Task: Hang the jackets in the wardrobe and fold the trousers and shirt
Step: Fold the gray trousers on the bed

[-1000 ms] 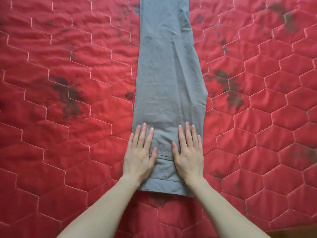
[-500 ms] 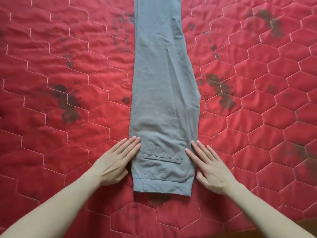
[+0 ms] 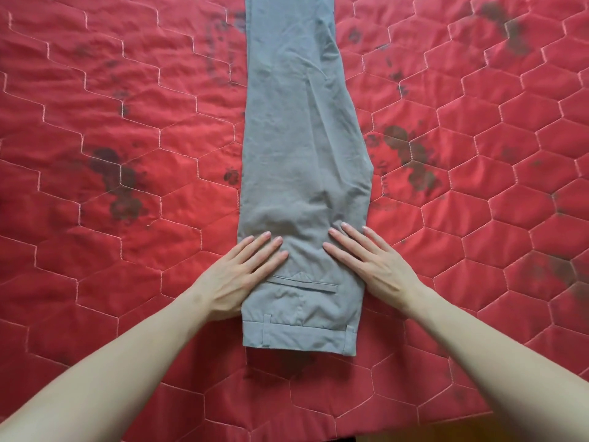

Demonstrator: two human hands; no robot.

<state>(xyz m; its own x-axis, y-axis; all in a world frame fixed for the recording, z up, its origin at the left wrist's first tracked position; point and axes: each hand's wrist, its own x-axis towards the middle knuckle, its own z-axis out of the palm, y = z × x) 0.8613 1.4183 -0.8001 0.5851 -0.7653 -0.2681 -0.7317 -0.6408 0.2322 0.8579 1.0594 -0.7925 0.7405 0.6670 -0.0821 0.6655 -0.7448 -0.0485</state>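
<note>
Grey trousers [image 3: 302,148], red hexagon-stitched quilt [image 3: 127,250]

No legible text, label, brand, number or sign anywhere in view. Grey trousers [image 3: 302,173]: plain cloth, no tag showing. Red quilt [image 3: 127,250]: stitched hexagons and dark stains only, no lettering.

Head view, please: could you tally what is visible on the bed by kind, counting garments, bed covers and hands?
Garments: 1, the grey trousers, folded lengthwise with the waistband nearest the camera.
Bed covers: 1, the red quilt, with dark stains.
Hands: 2, the left hand and the right hand, both flat on the trousers.
Total: 4.
</note>
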